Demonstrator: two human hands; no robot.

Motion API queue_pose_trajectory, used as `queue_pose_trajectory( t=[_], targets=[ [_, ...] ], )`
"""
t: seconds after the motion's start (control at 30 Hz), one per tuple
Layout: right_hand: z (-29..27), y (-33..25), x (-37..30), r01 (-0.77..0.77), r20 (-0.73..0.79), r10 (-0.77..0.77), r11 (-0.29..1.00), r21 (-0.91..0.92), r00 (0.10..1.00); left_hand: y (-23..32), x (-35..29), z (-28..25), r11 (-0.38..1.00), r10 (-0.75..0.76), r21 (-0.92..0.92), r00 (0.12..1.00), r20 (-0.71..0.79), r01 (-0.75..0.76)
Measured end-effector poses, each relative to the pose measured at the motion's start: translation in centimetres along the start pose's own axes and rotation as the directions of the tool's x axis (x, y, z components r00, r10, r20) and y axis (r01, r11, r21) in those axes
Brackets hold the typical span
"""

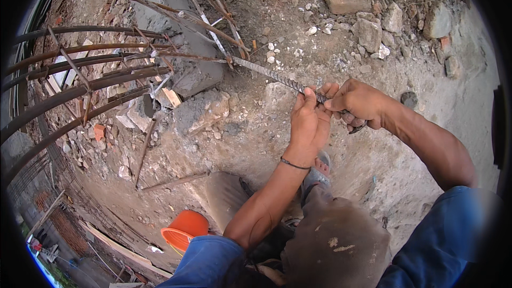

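L hand [309, 124]: you grip ribbed rebar [272, 75] | R hand [360, 104]: grips nr end | orange bucket [192, 225] nr L sleeve [205, 261]

Blue sleeves [445, 229]; thin dark wristband [295, 165]; grey-brown trousers [338, 226] — pale-spotted.

The left hand [311, 126] is gripping the ribbed bar [274, 76] near its right end, the thumb lying against the metal and the palm partly showing. The right hand [365, 101] is holding the bar just beside the left, its fingers curling around that end. The left forearm [266, 198] is reaching toward the bar from below; the right forearm [433, 141] is coming in from the bar's lower right, the elbow bending.
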State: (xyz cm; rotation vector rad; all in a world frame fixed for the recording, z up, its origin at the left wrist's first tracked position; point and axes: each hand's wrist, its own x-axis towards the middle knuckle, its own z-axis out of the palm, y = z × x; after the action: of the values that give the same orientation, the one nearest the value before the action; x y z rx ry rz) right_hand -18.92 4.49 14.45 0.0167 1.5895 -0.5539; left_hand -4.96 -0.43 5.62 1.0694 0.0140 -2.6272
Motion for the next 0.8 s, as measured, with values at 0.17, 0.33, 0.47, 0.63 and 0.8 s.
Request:
queue_pose_trajectory(
  t=[0.17,0.33,0.47,0.63,0.8],
  targets=[
    [5.8,1.3,2.3,-0.021,-0.027,0.031,0.952,0.306,0.999,4.1,-0.8,-3.3,0.977,0.011,0.213,0.995,-0.098,0.010],
    [18.2,13.3,7.3,-0.129,0.176,-0.097,0.367,0.921,0.980,5.7,-2.0,-10.6,0.559,0.148,0.778,0.889,-0.434,0.286],
    [17.9,14.3,8.8,-0.326,0.373,-0.269,0.205,0.923,0.888,6.7,-4.2,-12.0,0.774,0.055,0.583,0.891,-0.450,0.247],
    [8.9,14.9,3.0,-0.426,0.517,-0.198,0.366,0.827,0.833,1.5,-4.3,-8.8,0.964,-0.198,0.126,0.951,-0.238,0.232],
    [3.1,15.6,1.6,-0.416,0.535,-0.191,0.438,0.797,0.823,-2.1,-4.2,-6.1,0.937,-0.236,0.221,0.958,-0.164,0.269]
  ],
)
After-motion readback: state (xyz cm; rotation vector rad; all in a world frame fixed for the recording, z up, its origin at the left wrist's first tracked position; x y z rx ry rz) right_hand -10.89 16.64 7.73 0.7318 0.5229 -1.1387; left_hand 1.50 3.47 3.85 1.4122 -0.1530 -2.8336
